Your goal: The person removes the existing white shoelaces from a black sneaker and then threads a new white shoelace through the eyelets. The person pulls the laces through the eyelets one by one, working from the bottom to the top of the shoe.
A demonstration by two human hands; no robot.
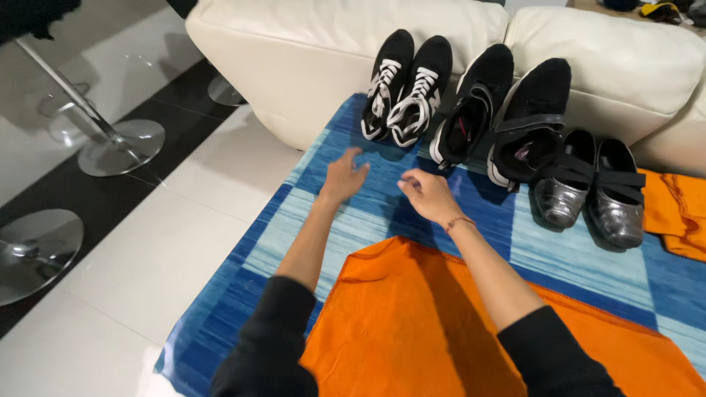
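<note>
My left hand (343, 176) hovers over the blue checked rug (353, 220), fingers apart and holding nothing. My right hand (429, 193) is beside it, fingers loosely curled and empty, with a thin red band on the wrist. Both hands are just short of a pair of black lace-up trainers with white laces (407, 88) that leans against the cream sofa (309, 51). An orange cloth (412, 323) lies spread on the rug under my forearms.
Right of the trainers stand a pair of black strap shoes (507, 117) and a pair of silver strap shoes (592, 187). A second orange cloth (680, 209) lies at the right edge. Chrome stool bases (121, 147) stand on the tiled floor to the left.
</note>
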